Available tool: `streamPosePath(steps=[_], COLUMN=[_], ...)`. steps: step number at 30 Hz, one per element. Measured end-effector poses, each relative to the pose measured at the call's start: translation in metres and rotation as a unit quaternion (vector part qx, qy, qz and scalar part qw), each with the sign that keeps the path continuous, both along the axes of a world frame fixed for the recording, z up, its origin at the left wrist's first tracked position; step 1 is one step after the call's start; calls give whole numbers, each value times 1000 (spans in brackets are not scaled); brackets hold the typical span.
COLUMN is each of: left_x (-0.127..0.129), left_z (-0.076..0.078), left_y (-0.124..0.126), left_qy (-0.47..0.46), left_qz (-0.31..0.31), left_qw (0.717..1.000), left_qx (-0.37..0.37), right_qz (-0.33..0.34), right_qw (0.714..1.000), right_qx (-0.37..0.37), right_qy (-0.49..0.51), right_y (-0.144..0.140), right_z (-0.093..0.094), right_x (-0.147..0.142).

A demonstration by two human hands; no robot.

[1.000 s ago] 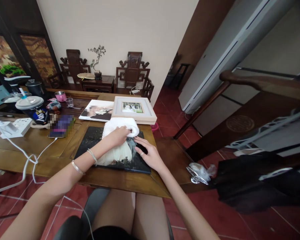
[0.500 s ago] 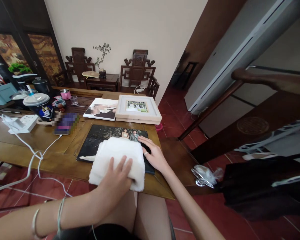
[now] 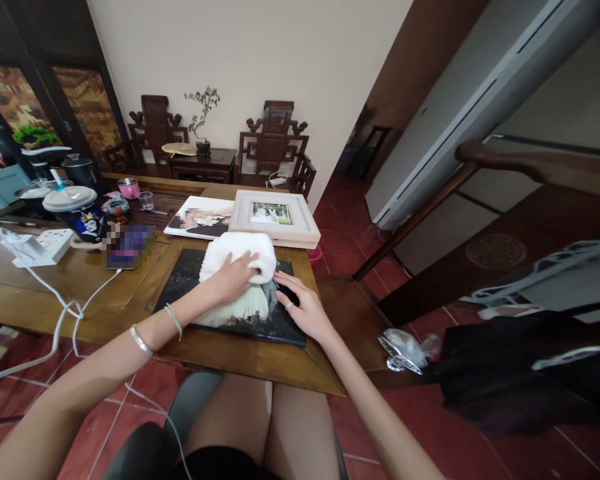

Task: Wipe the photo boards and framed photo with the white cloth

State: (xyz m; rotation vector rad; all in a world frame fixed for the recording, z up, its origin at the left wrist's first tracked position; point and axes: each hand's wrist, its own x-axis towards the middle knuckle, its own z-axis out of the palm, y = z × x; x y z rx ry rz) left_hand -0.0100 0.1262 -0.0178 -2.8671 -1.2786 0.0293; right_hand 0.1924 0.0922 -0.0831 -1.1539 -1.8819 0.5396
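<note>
Your wooden table [image 3: 130,327]: left hand [image 3: 237,275] on towel [image 3: 226,249], can't tell if gripping; right hand [image 3: 303,305] extended, holding nothing; photo panel [image 3: 176,287] looks mid-wipe.

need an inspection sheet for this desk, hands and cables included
surface: wooden table
job's things: white cloth on dark photo panel
clutter: lidded cup, phone, framed picture, photo print
left grip: laid over cloth
right grip: open, fingers over panel's right part
cables: white cable at phone; loose lengths hang off table edge
surroundings: wooden chair, potted plant, red tiled floor
</note>
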Motion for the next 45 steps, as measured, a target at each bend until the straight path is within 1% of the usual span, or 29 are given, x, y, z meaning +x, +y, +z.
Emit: streamPosePath(steps=[2,3,5,7,9,13,15,17,18,20,22,24,26,29,31,33,34,36,39,41,43,45], left_x=[1,1,0,-1,-3,-4,-4,-2,-1,1,3,5,6,7,6,6,6,6,7,7,6,5], left_z=[-4,-5,-5,-4,-5,-13,-16,-12,-8,2,11,16,14,4,-3,-6,-6,-4,-2,-1,0,3], left_y=[2,-1,-14,-37,-65,-123,-141,-146,-143,-129,-107,-79,-50,-11,3,3,-2,-24,-72,-106,-132,-145], left_qy=[-8,-5,16,35,47,52,44,44,49,63,68,62,50,26,14,19,29,56,89,106,109,115], left_qz=[-7,-8,-9,-16,-24,-47,-63,-72,-73,-66,-45,-13,13,21,19,21,21,16,11,18,-4,-36], left_qw=[1000,1000,999,998,997,994,992,993,994,996,997,998,999,999,999,998,998,997,994,993,994,993], left_qx=[13,20,30,45,63,89,99,83,64,24,4,4,8,23,40,51,52,53,58,45,29,5], right_qz=[-2,-3,-5,-6,-4,18,27,28,28,24,15,4,-6,-12,-9,-6,-6,-7,-5,2,10,16], right_qw=[1000,1000,1000,1000,1000,1000,1000,1000,1000,1000,1000,1000,1000,1000,1000,1000,1000,1000,1000,1000,1000,1000], right_qx=[-2,-2,-2,-1,0,6,5,0,-2,-2,1,2,2,4,4,4,6,8,9,11,13,16], right_qy=[-1,0,3,2,-2,-4,-1,3,4,3,-4,-12,-15,-13,-14,-17,-18,-19,-17,-14,-11,-11], right_y=[0,0,0,1,1,0,0,0,0,0,0,0,0,0,0,1,1,1,1,1,1,0], right_z=[0,0,0,-1,-1,0,1,1,1,0,0,0,0,0,0,0,-1,-1,-1,0,1,1], right_x=[0,0,0,0,0,2,3,4,4,4,3,1,-1,-2,-2,-2,-1,-1,-1,0,0,1])
